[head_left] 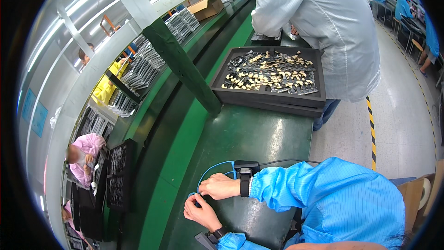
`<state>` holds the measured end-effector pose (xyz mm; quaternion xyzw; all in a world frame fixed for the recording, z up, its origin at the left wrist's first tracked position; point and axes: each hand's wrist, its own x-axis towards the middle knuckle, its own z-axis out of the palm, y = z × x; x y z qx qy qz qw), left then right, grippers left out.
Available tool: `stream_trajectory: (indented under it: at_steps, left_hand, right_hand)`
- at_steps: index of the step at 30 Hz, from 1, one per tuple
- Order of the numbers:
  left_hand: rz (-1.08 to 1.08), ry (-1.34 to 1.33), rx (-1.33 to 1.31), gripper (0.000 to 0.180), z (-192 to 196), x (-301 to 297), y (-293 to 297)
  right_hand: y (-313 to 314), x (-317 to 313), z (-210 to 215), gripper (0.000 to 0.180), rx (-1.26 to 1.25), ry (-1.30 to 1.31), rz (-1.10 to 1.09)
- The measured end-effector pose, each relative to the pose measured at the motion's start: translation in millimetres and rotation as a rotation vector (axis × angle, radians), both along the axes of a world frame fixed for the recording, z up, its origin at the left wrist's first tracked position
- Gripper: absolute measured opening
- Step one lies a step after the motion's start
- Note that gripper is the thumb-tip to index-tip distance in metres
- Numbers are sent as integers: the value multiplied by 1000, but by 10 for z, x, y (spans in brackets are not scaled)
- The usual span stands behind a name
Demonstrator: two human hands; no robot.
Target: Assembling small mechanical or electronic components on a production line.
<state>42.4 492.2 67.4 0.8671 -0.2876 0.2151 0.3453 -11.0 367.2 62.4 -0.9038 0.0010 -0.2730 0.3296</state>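
My left hand is over the green bench, thumb and fingertips closed together on a thin blue cord. Right beside it, my right hand reaches in from the right with fingers curled down, closed at the same end of the cord. What the cord ends in is hidden by the fingers. From there it loops up to a black box-shaped device by my right wrist. A black band circles that wrist, and another dark band circles the left.
A black tray of small black and cream parts sits at the bench's far end, by a person in a white coat. Left of the bench, a green post rises near a conveyor. A black cable runs right.
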Motion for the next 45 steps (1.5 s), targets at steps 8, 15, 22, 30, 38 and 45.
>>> stream_trajectory:
  at_steps: [8,15,22,30,38,45]
  left_hand:
    - [3,-4,14,20,-3,2,2]
    - [-1,9,10,20,-5,10,7]
    - [5,11,6,20,-7,6,8]
    - [-1,6,5,21,-23,19,16]
    - [-5,14,-3,22,-6,0,5]
    - [8,2,-9,23,5,-1,-8]
  right_hand:
    - [-4,10,-16,21,16,40,18]
    - [-2,11,-7,22,5,53,18]
    - [-4,-2,-5,23,13,27,38]
    - [-5,6,-8,22,-12,29,33]
    - [-3,8,-35,18,-16,-72,-9]
    - [14,-5,8,15,-3,-56,-45]
